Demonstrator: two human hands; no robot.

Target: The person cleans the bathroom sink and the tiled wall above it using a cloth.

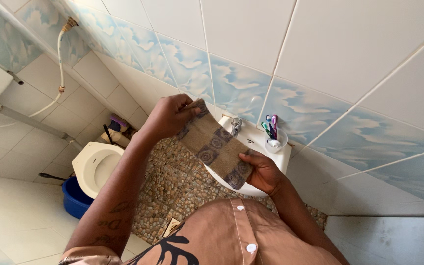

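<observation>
Brown patterned cloth [215, 147] stretched between left hand [169, 117], right hand [262, 172], above white sink [280, 156].

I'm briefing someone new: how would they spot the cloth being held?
Find the white sink on the tiled wall. Stretched above it between the left hand and right hand is the cloth: a brown rectangle with darker patterned squares, the only fabric there.

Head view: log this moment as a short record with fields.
Place: tiled bathroom
Left hand: grips upper end of cloth
Right hand: grips lower end of cloth
Cloth: brown, patterned squares, stretched flat between both hands
Behind cloth: white sink with tap
On sink: cup of toothbrushes
Left side: toilet, blue basin
</observation>
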